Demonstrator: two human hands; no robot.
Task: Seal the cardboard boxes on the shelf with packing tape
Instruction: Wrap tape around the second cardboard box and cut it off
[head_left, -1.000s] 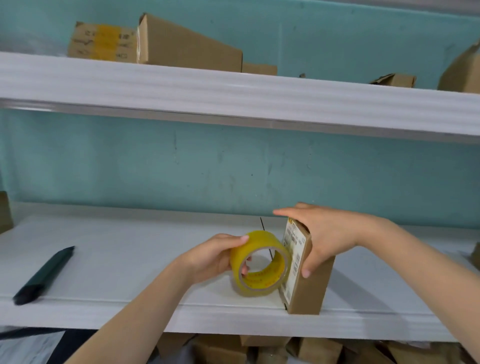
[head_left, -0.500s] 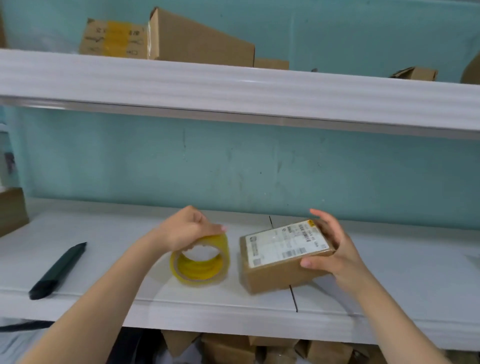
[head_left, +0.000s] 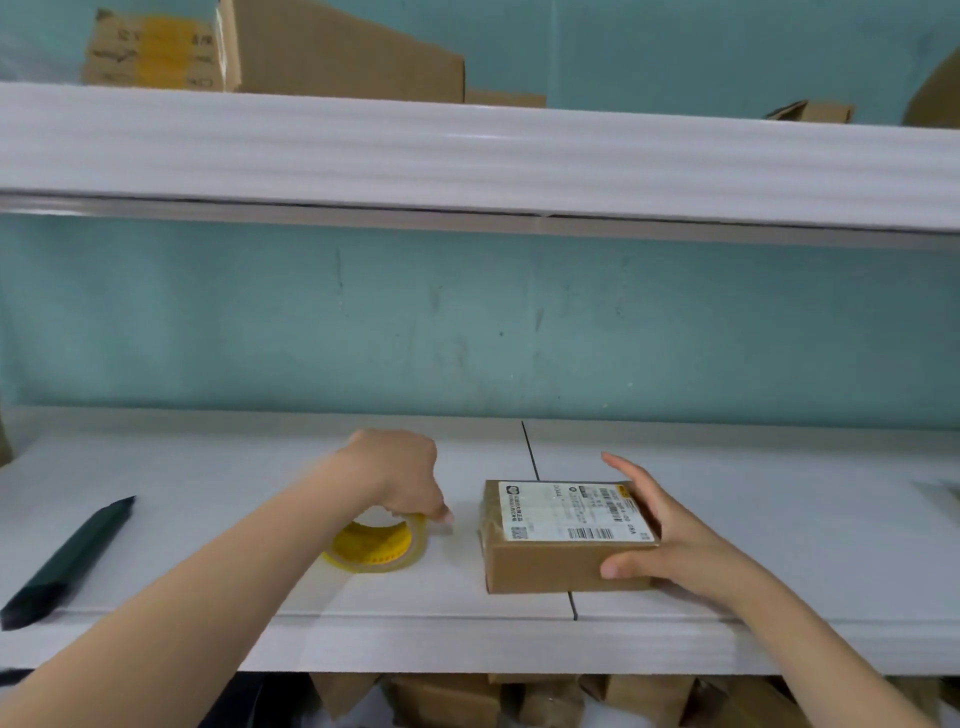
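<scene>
A dark cutter (head_left: 65, 564) is lying at the far left of the white shelf (head_left: 218, 478), near the front edge, well apart from everything else; the left hand (head_left: 397, 475) is reaching down over the tape (head_left: 376, 545), fingers curled onto the roll's upper rim, palm covering its far side; the roll is lying flat on the shelf, yellow core showing; whether the fingers are pinching the rim or only resting on it, cannot tell. A gap of bare shelf is separating the tape from the box (head_left: 566, 540); the box is lying flat on the shelf, label (head_left: 571, 512) facing up, sitting across a dark seam (head_left: 530, 449) in the shelf surface; the right hand (head_left: 670, 535) is clasping the box's right end, thumb pressing the near side, fingers spread along the far top edge. More boxes (head_left: 332, 57) are sitting on the upper shelf (head_left: 467, 156); others (head_left: 452, 699) are showing below the front edge.
</scene>
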